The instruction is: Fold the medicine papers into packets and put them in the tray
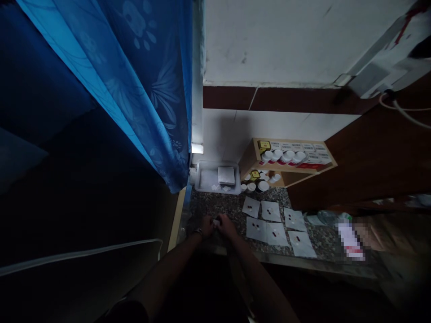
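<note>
My left hand (pixel 207 226) and my right hand (pixel 227 225) meet over the speckled counter, fingers closed on a small white folded paper (pixel 216 222) between them. Most of that paper is hidden by the fingers. Just beyond lies a clear plastic tray (pixel 201 190) with a stack of white paper squares (pixel 226 175) and a few small folded paper packets (pixel 226 189). To the right of my right hand, several white paper sheets are spread in two rows, among them a near one (pixel 256 229); small dark and pale pills (pixel 274 233) rest on them.
A wooden shelf (pixel 332 165) at the back holds white bottles (pixel 288 156) and boxes; more bottles (pixel 263 186) stand below and before it. A blue curtain (pixel 148 89) hangs at the left. Another person's hand (pixel 365 233) with a blurred-out object is at the far right.
</note>
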`<state>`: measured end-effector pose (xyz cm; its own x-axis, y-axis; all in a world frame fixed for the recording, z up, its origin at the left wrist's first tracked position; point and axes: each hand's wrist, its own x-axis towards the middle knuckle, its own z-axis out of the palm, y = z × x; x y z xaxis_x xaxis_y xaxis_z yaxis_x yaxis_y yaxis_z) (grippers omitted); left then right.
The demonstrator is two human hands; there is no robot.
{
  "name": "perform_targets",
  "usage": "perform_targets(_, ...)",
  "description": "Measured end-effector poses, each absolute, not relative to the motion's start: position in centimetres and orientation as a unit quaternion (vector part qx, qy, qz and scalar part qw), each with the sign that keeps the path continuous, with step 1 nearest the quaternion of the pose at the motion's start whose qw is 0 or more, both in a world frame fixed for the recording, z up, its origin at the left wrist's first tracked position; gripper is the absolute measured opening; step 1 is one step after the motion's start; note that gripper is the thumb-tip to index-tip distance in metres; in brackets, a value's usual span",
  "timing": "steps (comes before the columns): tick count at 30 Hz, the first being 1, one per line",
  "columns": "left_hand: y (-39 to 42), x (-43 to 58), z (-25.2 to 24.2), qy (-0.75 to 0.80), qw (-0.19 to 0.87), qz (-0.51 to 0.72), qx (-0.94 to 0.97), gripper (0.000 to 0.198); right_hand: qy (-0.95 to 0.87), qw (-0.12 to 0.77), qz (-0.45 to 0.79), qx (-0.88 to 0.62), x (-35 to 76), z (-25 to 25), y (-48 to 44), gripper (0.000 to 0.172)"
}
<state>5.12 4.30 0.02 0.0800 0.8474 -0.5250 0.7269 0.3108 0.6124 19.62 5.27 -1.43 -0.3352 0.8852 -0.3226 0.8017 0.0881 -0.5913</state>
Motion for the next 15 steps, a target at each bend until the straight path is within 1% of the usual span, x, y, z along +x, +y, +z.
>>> perform_targets(1, 4.4, 5.1, 0.0, 0.684, 0.447, 0.081, 0.571, 0.007, -0.731, 0.059, 0.364, -0.574, 19.8, -1.5, 5.5, 0.019)
perform_targets(3, 4.8, 5.0, 0.1, 0.694, 0.444, 0.106, 0.557, 0.014, -0.721, 0.056, 0.375, -0.579, 19.9, -1.6, 6.1, 0.012)
perform_targets(5, 5.1, 5.0, 0.2, 0.687, 0.453, 0.119, 0.555, 0.018, -0.714, 0.056, 0.385, -0.583, 19.8, -1.5, 6.6, 0.009)
perform_targets(8, 5.7, 4.8, 0.1, 0.676, 0.462, 0.11, 0.564, 0.014, -0.706, 0.059, 0.397, -0.584, 19.7, -1.3, 7.0, 0.009)
perform_targets(10, 5.8, 4.6, -0.1, 0.692, 0.44, 0.113, 0.56, 0.009, -0.708, 0.069, 0.396, -0.58, 19.7, -1.2, 6.9, 0.009)
perform_targets(12, 5.5, 4.1, -0.4, 0.717, 0.386, 0.129, 0.566, 0.015, -0.714, 0.092, 0.375, -0.583, 20.0, -1.0, 6.4, 0.013)
perform_targets(15, 4.0, 3.3, -0.7, 0.686, 0.307, 0.122, 0.648, 0.032, -0.719, 0.108, 0.312, -0.612, 20.7, -1.0, 5.1, 0.029)
